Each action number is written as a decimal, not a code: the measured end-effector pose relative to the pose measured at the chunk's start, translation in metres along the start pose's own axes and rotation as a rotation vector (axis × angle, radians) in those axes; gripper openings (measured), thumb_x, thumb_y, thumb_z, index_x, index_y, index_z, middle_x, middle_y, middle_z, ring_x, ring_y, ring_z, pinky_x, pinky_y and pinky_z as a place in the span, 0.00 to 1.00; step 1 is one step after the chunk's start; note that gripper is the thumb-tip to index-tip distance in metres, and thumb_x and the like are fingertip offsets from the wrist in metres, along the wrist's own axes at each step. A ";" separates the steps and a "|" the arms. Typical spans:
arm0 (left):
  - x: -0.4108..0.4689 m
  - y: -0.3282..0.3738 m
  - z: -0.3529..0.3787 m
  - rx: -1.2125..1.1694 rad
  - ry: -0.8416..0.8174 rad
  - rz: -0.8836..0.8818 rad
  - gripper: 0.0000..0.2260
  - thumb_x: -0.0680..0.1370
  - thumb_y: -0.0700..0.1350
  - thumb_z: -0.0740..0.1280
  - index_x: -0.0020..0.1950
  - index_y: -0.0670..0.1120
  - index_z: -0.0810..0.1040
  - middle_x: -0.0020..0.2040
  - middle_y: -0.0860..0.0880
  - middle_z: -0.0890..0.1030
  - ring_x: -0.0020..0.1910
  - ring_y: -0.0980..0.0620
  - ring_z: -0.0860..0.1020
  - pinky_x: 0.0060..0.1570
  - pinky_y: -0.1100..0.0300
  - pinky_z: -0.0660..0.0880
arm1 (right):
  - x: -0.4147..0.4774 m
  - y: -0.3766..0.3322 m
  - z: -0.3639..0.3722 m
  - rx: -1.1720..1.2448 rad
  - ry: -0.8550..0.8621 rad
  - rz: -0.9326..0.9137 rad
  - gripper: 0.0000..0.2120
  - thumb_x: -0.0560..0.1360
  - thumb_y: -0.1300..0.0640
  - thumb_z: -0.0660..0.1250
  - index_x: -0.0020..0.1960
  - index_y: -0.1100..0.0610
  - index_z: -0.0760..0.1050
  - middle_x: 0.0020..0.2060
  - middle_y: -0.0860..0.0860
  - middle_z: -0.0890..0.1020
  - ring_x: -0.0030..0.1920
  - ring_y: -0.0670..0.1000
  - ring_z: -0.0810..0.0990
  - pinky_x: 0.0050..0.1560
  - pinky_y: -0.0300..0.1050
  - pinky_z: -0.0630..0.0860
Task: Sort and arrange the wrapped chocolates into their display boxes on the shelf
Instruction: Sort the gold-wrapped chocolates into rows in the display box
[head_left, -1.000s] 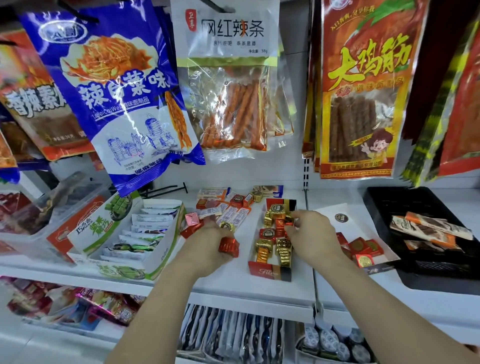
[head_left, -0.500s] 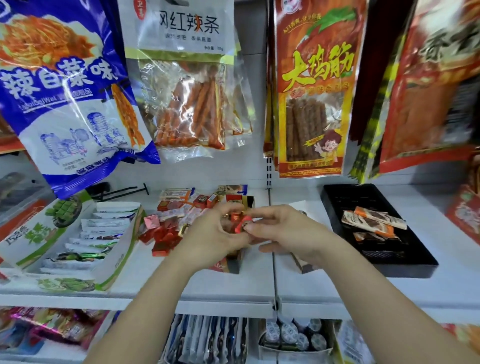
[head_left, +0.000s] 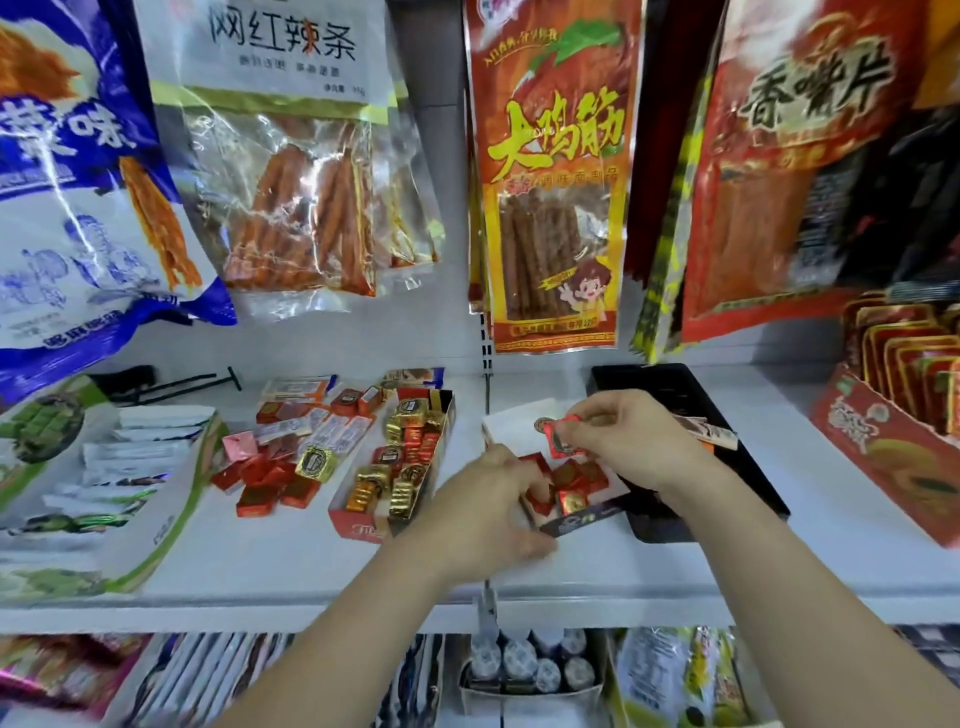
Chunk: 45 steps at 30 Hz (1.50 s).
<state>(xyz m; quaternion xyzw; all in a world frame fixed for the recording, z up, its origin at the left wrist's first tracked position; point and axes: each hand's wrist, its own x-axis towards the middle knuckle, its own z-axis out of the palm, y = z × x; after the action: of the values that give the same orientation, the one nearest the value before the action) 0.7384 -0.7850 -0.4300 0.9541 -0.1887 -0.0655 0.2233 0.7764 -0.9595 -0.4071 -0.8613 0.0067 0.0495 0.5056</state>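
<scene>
My right hand (head_left: 623, 431) pinches a red wrapped chocolate (head_left: 563, 435) above a white display box (head_left: 506, 426) that holds several red chocolates (head_left: 571, 486). At that box's front left corner my left hand (head_left: 488, 506) holds on with curled fingers. A second display box (head_left: 358, 525), red at the front, stands to the left with gold and red chocolates (head_left: 402, 470) in it. Loose red, gold and pink chocolates (head_left: 275, 475) lie on the white shelf further left.
A black tray (head_left: 649, 382) with wrapped bars sits behind the white box. A green-and-white carton (head_left: 171, 514) stands at the left, a red carton (head_left: 883, 462) at the right. Snack bags (head_left: 550, 171) hang above. More goods fill the shelf below.
Both hands moved from the red-fronted box to the white box on the right. The red chocolate passed into my right hand. The view turned right.
</scene>
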 end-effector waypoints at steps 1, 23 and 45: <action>0.001 0.000 0.004 0.061 -0.014 0.020 0.16 0.70 0.55 0.74 0.54 0.54 0.76 0.54 0.54 0.68 0.48 0.56 0.70 0.46 0.62 0.67 | 0.003 0.003 0.002 -0.014 0.016 -0.004 0.08 0.73 0.51 0.72 0.47 0.55 0.80 0.42 0.52 0.84 0.44 0.50 0.82 0.47 0.46 0.78; -0.011 -0.019 -0.024 -0.045 0.049 -0.042 0.09 0.75 0.53 0.69 0.52 0.52 0.80 0.46 0.55 0.75 0.43 0.58 0.74 0.43 0.63 0.73 | 0.019 0.005 0.034 -0.098 0.073 -0.089 0.01 0.74 0.57 0.70 0.44 0.53 0.79 0.42 0.54 0.83 0.43 0.53 0.82 0.42 0.49 0.80; -0.025 -0.097 -0.041 -0.037 0.539 -0.235 0.14 0.69 0.37 0.74 0.52 0.50 0.83 0.55 0.49 0.79 0.53 0.51 0.78 0.59 0.53 0.75 | -0.020 -0.038 0.122 -0.486 -0.280 -0.470 0.19 0.70 0.45 0.73 0.58 0.49 0.79 0.57 0.48 0.65 0.54 0.49 0.73 0.59 0.39 0.70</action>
<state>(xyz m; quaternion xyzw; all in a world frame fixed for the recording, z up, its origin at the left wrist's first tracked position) 0.7556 -0.6783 -0.4359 0.9481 -0.0098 0.1617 0.2736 0.7497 -0.8352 -0.4314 -0.9191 -0.2729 0.0496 0.2799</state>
